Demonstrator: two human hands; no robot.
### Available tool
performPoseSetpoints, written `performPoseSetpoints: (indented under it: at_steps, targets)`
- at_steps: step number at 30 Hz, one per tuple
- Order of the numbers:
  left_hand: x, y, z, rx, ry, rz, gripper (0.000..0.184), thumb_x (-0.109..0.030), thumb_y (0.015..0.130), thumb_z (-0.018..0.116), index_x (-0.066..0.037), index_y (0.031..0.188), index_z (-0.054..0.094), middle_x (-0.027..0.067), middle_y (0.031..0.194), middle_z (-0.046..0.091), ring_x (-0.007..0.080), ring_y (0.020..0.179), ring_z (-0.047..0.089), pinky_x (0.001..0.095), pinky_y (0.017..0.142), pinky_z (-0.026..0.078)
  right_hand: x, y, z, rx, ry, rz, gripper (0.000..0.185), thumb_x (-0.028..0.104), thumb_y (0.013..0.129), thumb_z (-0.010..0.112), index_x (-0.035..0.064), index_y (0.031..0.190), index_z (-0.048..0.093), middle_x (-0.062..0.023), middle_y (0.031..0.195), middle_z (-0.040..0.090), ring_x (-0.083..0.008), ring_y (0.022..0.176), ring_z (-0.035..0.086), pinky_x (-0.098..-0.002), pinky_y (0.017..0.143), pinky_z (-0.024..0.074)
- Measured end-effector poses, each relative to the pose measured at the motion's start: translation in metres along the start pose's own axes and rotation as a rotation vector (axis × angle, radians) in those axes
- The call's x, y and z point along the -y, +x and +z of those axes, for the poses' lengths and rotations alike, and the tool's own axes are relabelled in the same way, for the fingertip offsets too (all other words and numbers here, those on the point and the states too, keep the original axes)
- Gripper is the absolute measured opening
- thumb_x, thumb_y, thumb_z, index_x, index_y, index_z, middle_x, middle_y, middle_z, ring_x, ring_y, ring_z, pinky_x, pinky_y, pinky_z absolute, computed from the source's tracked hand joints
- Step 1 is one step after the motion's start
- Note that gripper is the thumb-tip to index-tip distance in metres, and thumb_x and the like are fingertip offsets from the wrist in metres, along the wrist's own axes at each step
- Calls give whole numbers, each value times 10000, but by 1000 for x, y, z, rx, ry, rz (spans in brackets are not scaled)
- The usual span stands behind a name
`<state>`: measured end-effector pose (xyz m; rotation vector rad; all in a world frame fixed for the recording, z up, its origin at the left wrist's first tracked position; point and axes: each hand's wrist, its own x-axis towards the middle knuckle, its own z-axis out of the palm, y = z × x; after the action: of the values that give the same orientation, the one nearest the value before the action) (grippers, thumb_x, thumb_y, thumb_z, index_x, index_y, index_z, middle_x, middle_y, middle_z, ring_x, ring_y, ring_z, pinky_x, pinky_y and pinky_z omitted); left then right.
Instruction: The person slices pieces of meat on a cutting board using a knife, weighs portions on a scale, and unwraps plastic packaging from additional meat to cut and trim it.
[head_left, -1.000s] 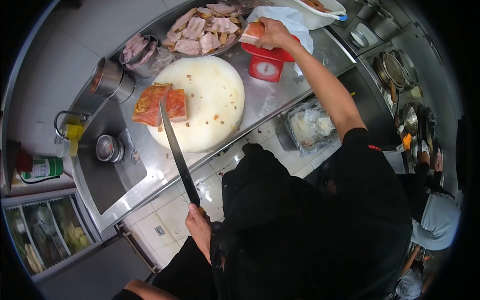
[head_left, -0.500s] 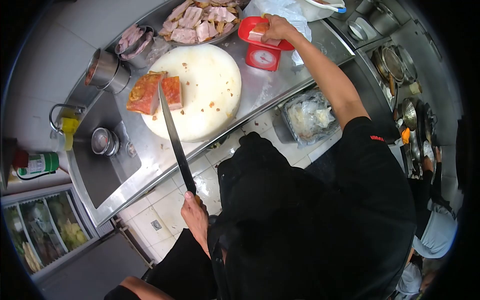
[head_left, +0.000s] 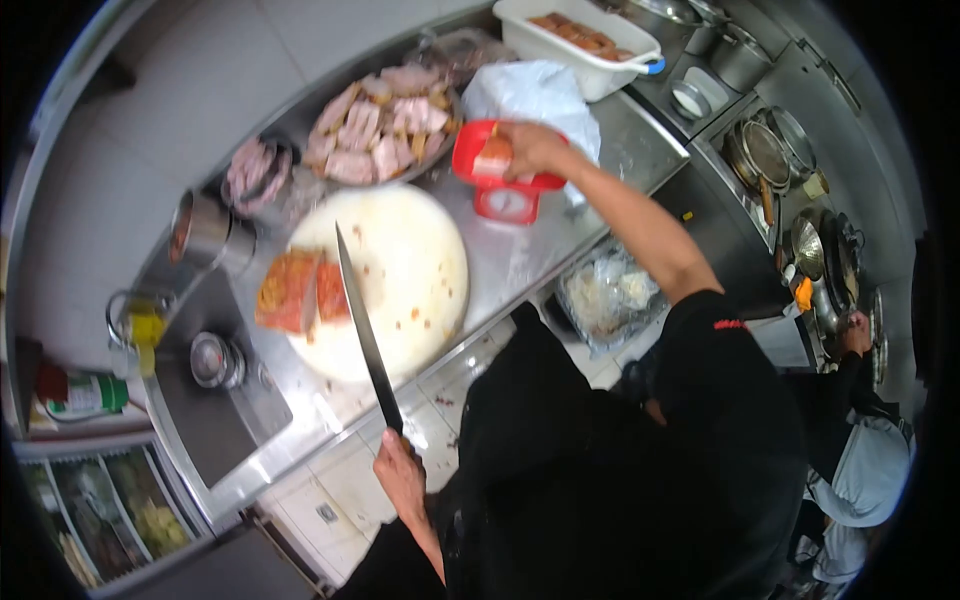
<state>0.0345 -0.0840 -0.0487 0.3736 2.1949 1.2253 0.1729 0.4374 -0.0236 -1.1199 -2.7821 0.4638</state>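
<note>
My left hand [head_left: 402, 470] is closed round the handle of a long knife [head_left: 366, 335], whose blade points up over the round white chopping block [head_left: 420, 260]. Left of the blade, on the block's edge, lies an orange-skinned slab of meat [head_left: 288, 290], with a cut piece [head_left: 333, 292] beside it. My right hand [head_left: 535, 150] reaches into the red pan [head_left: 466, 155] of a kitchen scale [head_left: 507, 204]. Its fingers grip a smaller piece of meat [head_left: 493, 155] there, partly hiding it. The scale's dial is too blurred to read.
Behind the block stands a large bowl of pale meat pieces [head_left: 365, 130]. A white tub [head_left: 590, 75] and a plastic bag [head_left: 530, 90] are near the scale. The sink [head_left: 195, 430] lies left. Another person's hand [head_left: 856, 333] shows at the far right by the stove.
The view has shifted, so the counter sits lower in frame. The knife blade has moved off the meat to its right side. My right hand remains at the meat in the scale pan.
</note>
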Motion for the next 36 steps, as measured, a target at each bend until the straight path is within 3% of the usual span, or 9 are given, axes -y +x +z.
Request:
performPoseSetpoints:
  at_steps: [9, 13, 14, 18, 22, 23, 27, 32, 36]
  targets:
    - [-108, 48, 84, -135, 137, 35, 595, -546, 1031, 390, -85, 660, 460, -8, 501, 384, 112, 397, 370, 303, 380, 287, -59, 12, -83, 71, 712, 84, 654, 232, 547, 871, 6, 1120, 651, -94, 945, 677, -199, 888, 641, -299, 834, 519]
    - [-130, 89, 77, 49, 734, 33, 201, -203, 920, 540, -29, 1005, 595, 197, 743, 638, 356, 685, 620, 486, 601, 482, -162, 50, -161, -297, 682, 96, 736, 218, 535, 865, 1, 1196, 622, -117, 1007, 684, -208, 923, 655, -306, 854, 527]
    - [-141, 90, 89, -42, 730, 124, 172, -175, 914, 524, -12, 923, 578, 185, 706, 613, 362, 650, 592, 482, 576, 468, -198, 68, -178, -372, 664, 86, 765, 219, 533, 861, 0, 1224, 613, -128, 1035, 688, -219, 945, 662, -312, 865, 531]
    - [-188, 93, 122, -172, 620, -142, 700, -630, 1020, 237, -73, 690, 504, 25, 501, 401, 169, 380, 403, 358, 312, 365, -297, 126, -228, -353, 489, 498, 833, 381, 561, 826, 16, 1276, 604, -163, 1128, 683, -280, 1010, 669, -333, 895, 535]
    - [-207, 103, 151, -260, 659, -202, 705, -643, 1011, 269, -36, 785, 547, 44, 536, 451, 188, 405, 436, 367, 342, 387, -358, 168, -196, -107, 450, 505, 917, 486, 569, 798, 15, 1322, 570, -178, 1188, 660, -301, 1003, 675, -343, 886, 542]
    - [-208, 104, 155, -279, 680, -190, 709, -647, 1009, 277, -27, 808, 557, 48, 545, 463, 193, 411, 445, 369, 350, 393, -356, 162, -185, -119, 410, 476, 712, 442, 563, 811, -54, 1060, 695, -207, 1076, 701, -276, 945, 701, -369, 805, 559]
    - [-201, 99, 155, -316, 784, -140, 737, -660, 1000, 309, 10, 903, 600, 67, 580, 512, 212, 437, 478, 378, 380, 416, -364, 164, -116, 29, 307, 383, 711, 370, 631, 797, -55, 1174, 623, -218, 1059, 691, -317, 967, 689, -403, 827, 555]
    - [-137, 117, 113, -47, 1013, -233, 454, -401, 1029, 374, -21, 1267, 442, 142, 946, 568, 260, 777, 536, 378, 673, 455, -337, 157, -111, 23, 86, 368, 688, 316, 736, 764, -42, 1268, 516, -228, 1029, 676, -365, 997, 667, -441, 864, 538]
    - [-108, 118, 97, 39, 1076, -256, 487, -248, 1046, 416, -33, 1479, 359, 181, 1160, 606, 286, 983, 573, 376, 852, 479, -329, 157, -116, 17, 68, 358, 662, 365, 764, 763, -31, 1235, 520, -233, 1049, 669, -373, 1012, 659, -442, 870, 537]
